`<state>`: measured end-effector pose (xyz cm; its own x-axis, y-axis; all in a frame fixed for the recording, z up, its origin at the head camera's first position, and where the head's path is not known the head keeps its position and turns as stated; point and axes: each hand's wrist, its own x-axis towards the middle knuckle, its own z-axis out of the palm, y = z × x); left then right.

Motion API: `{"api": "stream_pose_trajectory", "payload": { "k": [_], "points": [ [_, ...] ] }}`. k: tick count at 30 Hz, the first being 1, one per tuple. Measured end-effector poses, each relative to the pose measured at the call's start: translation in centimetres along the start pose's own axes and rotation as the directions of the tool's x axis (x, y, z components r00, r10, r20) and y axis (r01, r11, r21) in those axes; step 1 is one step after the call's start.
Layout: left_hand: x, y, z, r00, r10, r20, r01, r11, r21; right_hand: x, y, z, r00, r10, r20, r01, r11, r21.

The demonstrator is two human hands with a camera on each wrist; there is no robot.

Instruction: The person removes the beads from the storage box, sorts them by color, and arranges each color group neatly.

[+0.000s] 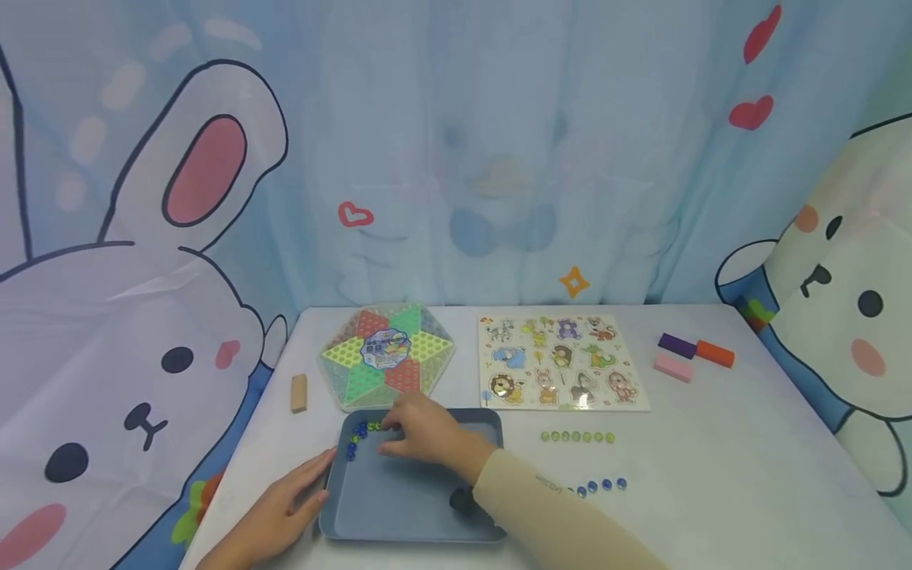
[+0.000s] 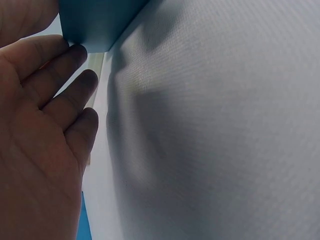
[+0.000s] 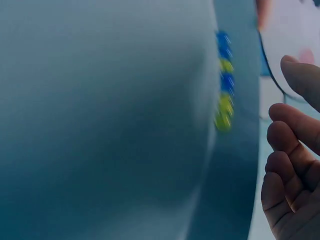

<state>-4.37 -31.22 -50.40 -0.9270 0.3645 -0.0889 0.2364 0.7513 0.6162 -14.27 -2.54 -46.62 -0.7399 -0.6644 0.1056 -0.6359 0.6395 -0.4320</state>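
Note:
My left hand [image 1: 288,507] rests beside the blue-grey tray [image 1: 413,530], its fairly straight fingers at the tray's left side. In the left wrist view, the fingertips [image 2: 89,77] lie close to the tray's wall. Over the tray's far edge is my right hand [image 1: 427,427], loosely bent, with thumb and forefinger apart. Nothing shows between its fingers in the right wrist view, where they are near the tray's rim. Blue marbles [image 3: 226,82] and yellow-green marbles [image 3: 224,121] lie in a line along the tray's edge, around its far left corner.
Right of the tray run a row of yellow-green marbles [image 1: 577,437] and a row of blue marbles [image 1: 593,486], partly behind the sleeve. Behind lie a hexagonal checkers board [image 1: 356,384] and an animal puzzle board [image 1: 523,356]. Coloured blocks [image 1: 673,367] and a wooden block [image 1: 298,393] sit farther out.

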Motion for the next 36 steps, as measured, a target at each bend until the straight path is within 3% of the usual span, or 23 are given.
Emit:
{"api": "stream_pose_trajectory", "payload": {
  "k": [11, 20, 27, 36],
  "points": [
    [0.0, -0.1, 0.1, 1.000, 0.014, 0.004, -0.014, 1.000, -0.015, 1.8, -2.5, 4.0, 0.997, 0.028, 0.074, -0.020, 0.993, -0.114],
    [0.0, 0.2, -0.1, 0.999, -0.021, 0.027, 0.021, 1.000, -0.020, 2.7, -3.3, 4.9, 0.997, 0.061, 0.044, -0.056, 0.991, -0.124],
    [0.1, 0.4, -0.5, 1.000, 0.028, -0.004, -0.028, 0.999, -0.016, 3.1, -3.2, 5.4, 0.997, 0.072, 0.013, -0.070, 0.987, -0.144],
    [-0.1, 0.3, -0.3, 1.000, 0.022, -0.006, -0.022, 1.000, -0.013, 3.1, -3.2, 5.7, 0.998, 0.033, 0.055, -0.028, 0.995, -0.092]
  ]
}}
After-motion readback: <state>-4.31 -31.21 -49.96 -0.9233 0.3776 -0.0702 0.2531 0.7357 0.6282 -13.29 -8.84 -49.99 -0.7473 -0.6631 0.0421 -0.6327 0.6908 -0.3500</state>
